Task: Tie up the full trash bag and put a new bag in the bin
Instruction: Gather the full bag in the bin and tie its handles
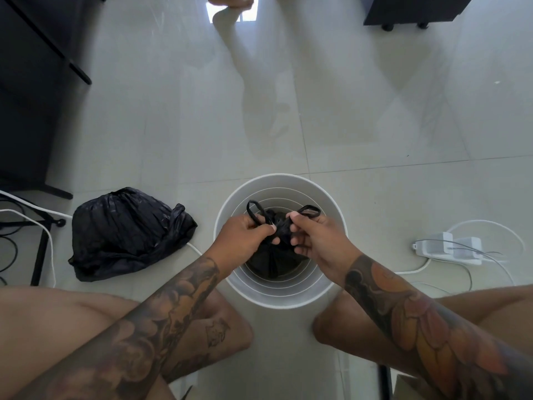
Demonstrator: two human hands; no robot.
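A round white bin (230, 203) stands on the tiled floor between my knees. Inside it sits a black trash bag (272, 262), its top gathered into a twisted neck with two handle loops sticking up. My left hand (245, 236) pinches the left loop and the neck. My right hand (313, 238) grips the right loop and the neck from the other side. Both hands hover over the bin's mouth, almost touching. A second black bag (124, 232), crumpled, lies on the floor left of the bin.
White cables and a black frame (40, 249) crowd the left edge. A white power strip (450, 249) with plugs lies to the right. Dark furniture (34, 82) stands at the upper left, a black cabinet (412, 10) on castors at the upper right. Another person's foot (230, 0) shows at the top.
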